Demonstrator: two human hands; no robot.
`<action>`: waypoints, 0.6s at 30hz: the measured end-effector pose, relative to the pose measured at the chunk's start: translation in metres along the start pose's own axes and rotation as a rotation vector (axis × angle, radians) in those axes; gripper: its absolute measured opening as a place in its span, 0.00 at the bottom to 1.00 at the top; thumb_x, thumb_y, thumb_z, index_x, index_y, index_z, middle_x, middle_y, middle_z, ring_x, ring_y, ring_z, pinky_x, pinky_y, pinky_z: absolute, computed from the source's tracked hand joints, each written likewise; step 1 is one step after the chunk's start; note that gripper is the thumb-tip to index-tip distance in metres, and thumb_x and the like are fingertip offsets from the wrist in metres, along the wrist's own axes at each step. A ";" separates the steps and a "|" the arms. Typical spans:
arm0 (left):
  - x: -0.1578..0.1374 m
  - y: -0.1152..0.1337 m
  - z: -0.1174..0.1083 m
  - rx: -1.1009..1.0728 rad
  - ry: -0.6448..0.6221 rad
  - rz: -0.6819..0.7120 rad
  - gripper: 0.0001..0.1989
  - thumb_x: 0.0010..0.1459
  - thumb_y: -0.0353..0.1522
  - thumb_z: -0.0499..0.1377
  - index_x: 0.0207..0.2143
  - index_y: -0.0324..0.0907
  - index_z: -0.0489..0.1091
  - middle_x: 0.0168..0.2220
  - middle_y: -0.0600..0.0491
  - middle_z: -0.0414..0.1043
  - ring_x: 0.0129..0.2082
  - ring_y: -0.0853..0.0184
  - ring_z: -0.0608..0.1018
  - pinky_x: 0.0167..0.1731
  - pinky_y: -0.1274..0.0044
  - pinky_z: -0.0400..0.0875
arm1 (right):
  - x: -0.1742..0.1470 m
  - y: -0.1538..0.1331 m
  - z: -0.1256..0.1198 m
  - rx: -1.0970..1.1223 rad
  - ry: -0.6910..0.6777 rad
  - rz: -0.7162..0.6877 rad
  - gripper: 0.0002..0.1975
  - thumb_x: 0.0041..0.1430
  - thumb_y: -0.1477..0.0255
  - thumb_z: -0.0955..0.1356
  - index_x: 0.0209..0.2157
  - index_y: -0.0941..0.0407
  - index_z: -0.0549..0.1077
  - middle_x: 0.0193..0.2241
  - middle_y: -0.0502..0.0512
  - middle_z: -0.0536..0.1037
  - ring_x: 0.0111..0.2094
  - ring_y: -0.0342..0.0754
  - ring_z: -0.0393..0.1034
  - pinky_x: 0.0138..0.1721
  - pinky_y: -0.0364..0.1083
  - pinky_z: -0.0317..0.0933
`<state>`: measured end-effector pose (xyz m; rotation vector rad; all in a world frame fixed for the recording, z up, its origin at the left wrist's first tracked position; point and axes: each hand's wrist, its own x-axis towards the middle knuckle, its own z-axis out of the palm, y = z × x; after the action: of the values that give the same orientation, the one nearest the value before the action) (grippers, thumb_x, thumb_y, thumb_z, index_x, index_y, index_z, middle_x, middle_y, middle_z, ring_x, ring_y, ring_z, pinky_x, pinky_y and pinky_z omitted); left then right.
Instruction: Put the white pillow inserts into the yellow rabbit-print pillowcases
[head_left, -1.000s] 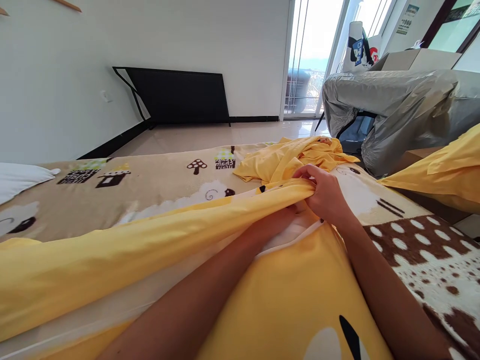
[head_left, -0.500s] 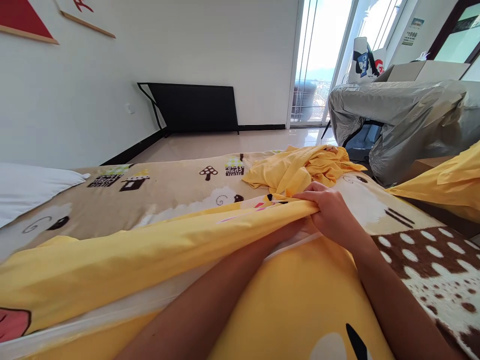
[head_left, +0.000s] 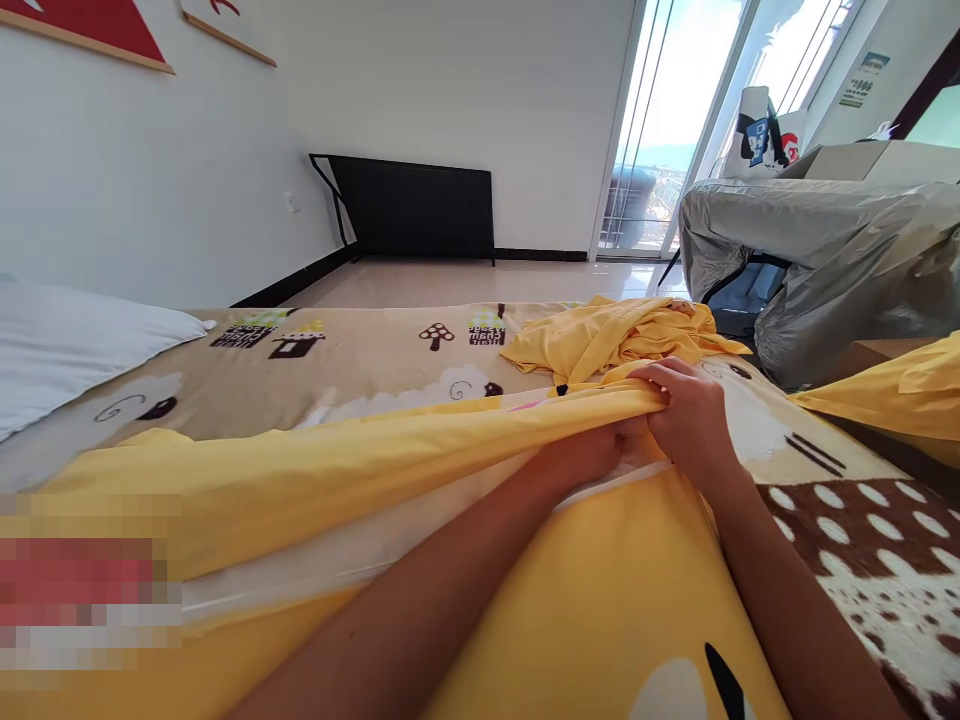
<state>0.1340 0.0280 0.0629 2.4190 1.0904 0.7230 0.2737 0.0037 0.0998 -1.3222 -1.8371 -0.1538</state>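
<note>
The right hand (head_left: 694, 425) is closed on the top edge of a yellow cover (head_left: 360, 470), with the fingers curled over the fold and the thumb under it. The left hand (head_left: 600, 455) reaches in under that same fold, right next to the right hand; its fingers are tucked into the cloth and mostly hidden, so I cannot tell if it is open or closed. The cover lies across the bed (head_left: 315, 375), close to the person, and runs from the hands all the way to the left. Its top layer is lifted a little, and a white inner layer (head_left: 352, 555) shows in the gap below it. The lower part of the cover has a white and black picture on it (only a bit shows at the bottom). Both arms lie over the yellow cloth. Just past the hands sits a crumpled yellow cloth (head_left: 615, 340), in a heap on the bed. The bed has a tan sheet with little houses and mushrooms, and a brown part with white spots (head_left: 862, 530) on the right. A white pillow (head_left: 67, 345) is on the far left. Another yellow cloth (head_left: 900, 400) pokes in at the right edge. Behind it is something big wrapped in gray plastic (head_left: 825, 250). A black panel (head_left: 412, 210) leans on the white wall, and a glass door (head_left: 660, 130) lets in bright light.
</note>
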 end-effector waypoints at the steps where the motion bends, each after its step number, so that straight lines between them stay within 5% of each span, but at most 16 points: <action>1: -0.002 0.001 -0.002 -0.033 -0.003 0.027 0.26 0.55 0.25 0.50 0.57 0.45 0.60 0.62 0.54 0.57 0.59 0.64 0.63 0.61 0.71 0.56 | 0.001 0.000 0.001 0.042 -0.009 0.012 0.21 0.38 0.82 0.61 0.34 0.55 0.76 0.34 0.53 0.76 0.35 0.48 0.69 0.36 0.45 0.62; 9: -0.019 0.011 -0.018 -0.169 -0.028 -0.082 0.24 0.53 0.28 0.52 0.54 0.44 0.63 0.56 0.51 0.66 0.58 0.60 0.65 0.59 0.67 0.58 | 0.005 0.009 0.001 0.189 -0.006 0.061 0.19 0.39 0.80 0.62 0.33 0.55 0.76 0.32 0.52 0.75 0.34 0.48 0.69 0.36 0.45 0.61; 14: -0.031 0.025 -0.018 -0.248 0.035 0.053 0.13 0.57 0.33 0.53 0.44 0.45 0.69 0.46 0.55 0.73 0.47 0.65 0.73 0.50 0.74 0.67 | 0.005 0.007 -0.003 0.159 0.015 0.048 0.18 0.39 0.79 0.62 0.32 0.55 0.78 0.31 0.54 0.71 0.35 0.48 0.67 0.36 0.45 0.61; 18: -0.036 0.028 -0.013 -0.177 0.177 0.151 0.13 0.60 0.31 0.50 0.44 0.46 0.70 0.52 0.55 0.70 0.54 0.65 0.69 0.56 0.73 0.62 | 0.003 0.005 -0.007 0.248 -0.032 0.064 0.20 0.40 0.80 0.62 0.34 0.53 0.79 0.33 0.52 0.73 0.36 0.47 0.68 0.38 0.45 0.62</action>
<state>0.1221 -0.0152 0.0781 2.3378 0.8713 1.0537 0.2814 0.0046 0.1041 -1.2123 -1.7735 0.1262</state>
